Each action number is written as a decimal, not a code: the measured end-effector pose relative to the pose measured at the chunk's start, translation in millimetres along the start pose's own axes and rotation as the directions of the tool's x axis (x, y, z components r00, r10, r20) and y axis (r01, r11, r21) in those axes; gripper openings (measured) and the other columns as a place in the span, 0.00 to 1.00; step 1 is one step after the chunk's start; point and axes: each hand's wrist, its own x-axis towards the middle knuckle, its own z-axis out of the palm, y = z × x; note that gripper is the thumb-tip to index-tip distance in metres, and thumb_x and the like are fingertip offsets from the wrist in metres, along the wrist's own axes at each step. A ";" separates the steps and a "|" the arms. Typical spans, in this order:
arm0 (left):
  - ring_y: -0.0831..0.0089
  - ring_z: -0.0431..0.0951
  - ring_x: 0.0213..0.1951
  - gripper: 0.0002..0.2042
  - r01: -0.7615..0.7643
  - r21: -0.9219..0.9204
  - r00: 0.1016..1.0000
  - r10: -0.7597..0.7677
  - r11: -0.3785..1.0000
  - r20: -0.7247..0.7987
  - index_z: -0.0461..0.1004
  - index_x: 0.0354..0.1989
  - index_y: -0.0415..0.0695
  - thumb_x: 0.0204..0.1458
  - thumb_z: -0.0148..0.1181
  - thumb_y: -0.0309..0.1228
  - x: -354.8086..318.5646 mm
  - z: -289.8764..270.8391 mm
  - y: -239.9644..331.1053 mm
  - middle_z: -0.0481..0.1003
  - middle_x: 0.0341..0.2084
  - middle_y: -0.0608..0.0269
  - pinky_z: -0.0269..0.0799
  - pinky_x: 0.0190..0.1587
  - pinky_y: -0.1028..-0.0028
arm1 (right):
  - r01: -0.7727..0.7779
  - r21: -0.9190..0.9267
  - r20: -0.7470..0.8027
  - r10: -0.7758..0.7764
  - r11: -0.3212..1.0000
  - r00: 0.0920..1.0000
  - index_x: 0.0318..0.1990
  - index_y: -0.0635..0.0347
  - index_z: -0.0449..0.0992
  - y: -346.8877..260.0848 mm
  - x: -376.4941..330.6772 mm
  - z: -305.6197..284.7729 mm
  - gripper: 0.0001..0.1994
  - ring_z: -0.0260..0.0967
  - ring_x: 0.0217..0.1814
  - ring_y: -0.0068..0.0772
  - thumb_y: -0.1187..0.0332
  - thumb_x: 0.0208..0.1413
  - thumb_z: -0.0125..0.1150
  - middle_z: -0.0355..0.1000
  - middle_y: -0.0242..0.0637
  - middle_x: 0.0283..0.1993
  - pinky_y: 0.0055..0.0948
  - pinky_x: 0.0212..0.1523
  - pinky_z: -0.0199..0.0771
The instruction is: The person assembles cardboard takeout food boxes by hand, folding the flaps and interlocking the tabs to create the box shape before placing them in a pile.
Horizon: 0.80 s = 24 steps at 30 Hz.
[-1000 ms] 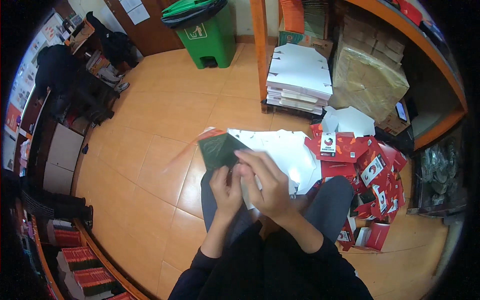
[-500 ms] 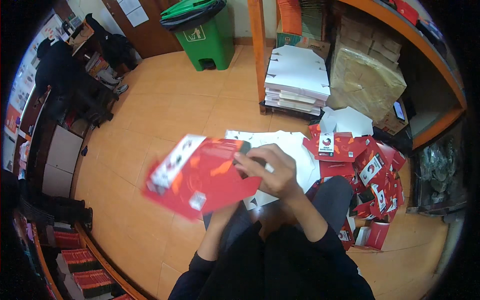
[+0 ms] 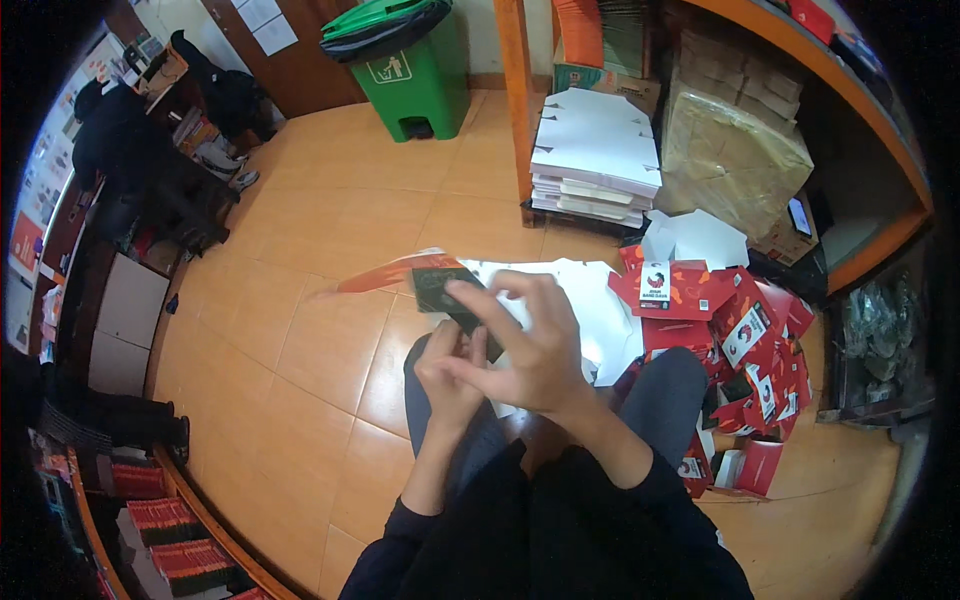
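Observation:
A red carton with a dark end flap is tilted nearly edge-on in front of me; its far part is smeared by motion. My left hand is closed on its near end, below the flap. On the dark flap lies the index finger of my right hand, whose thumb reaches down beside my left fingers, with the carton's end between. White flat carton blanks lie beyond my hands, between my knees and the stack. Close to my right knee is a heap of red cartons, some folded up.
A stack of white blanks stands by an orange post. Behind the heap sits a wrapped parcel. A green bin stands at the back. At left are a person in dark clothes and a shelf of red packs.
The carton has turned from showing its broad red face to nearly edge-on. My left hand has come out from beneath it, and my right hand has shifted slightly left onto the dark flap.

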 end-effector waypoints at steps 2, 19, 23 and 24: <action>0.62 0.74 0.22 0.08 -0.190 -0.044 0.978 0.185 0.981 -0.094 0.75 0.36 0.35 0.47 0.63 0.21 -0.4 9.2 5.6 0.72 0.23 0.55 0.70 0.28 0.71 | 0.029 -0.032 0.130 -0.025 0.999 0.991 0.53 0.53 0.75 6.5 -7.9 10.6 0.29 0.64 0.44 0.37 0.56 0.40 0.70 0.66 0.36 0.45 0.34 0.41 0.66; 0.64 0.74 0.48 0.13 -0.254 0.525 0.967 0.204 0.813 0.151 0.70 0.51 0.38 0.59 0.55 0.27 -15.3 -14.9 -19.0 0.74 0.44 0.56 0.70 0.49 0.69 | -0.049 0.449 -0.054 0.082 0.892 0.995 0.46 0.61 0.78 22.3 -37.9 46.8 0.20 0.73 0.35 0.40 0.73 0.42 0.68 0.71 0.41 0.38 0.29 0.34 0.75; 0.63 0.74 0.50 0.14 -0.168 0.539 0.984 0.109 0.826 0.140 0.70 0.52 0.38 0.59 0.56 0.27 -19.3 -7.4 -24.7 0.74 0.45 0.57 0.69 0.53 0.69 | -0.149 0.297 0.114 0.120 0.943 0.986 0.49 0.57 0.75 28.2 -36.1 47.5 0.21 0.68 0.48 0.45 0.74 0.44 0.66 0.67 0.42 0.40 0.34 0.49 0.71; 0.63 0.73 0.50 0.14 0.046 0.165 0.997 -0.055 0.985 0.050 0.70 0.53 0.38 0.60 0.55 0.28 -19.4 -6.1 -24.0 0.74 0.46 0.57 0.68 0.55 0.69 | -0.194 0.274 0.117 0.168 0.942 0.979 0.50 0.56 0.75 25.4 -30.9 43.6 0.21 0.66 0.52 0.46 0.74 0.45 0.66 0.66 0.42 0.41 0.36 0.53 0.69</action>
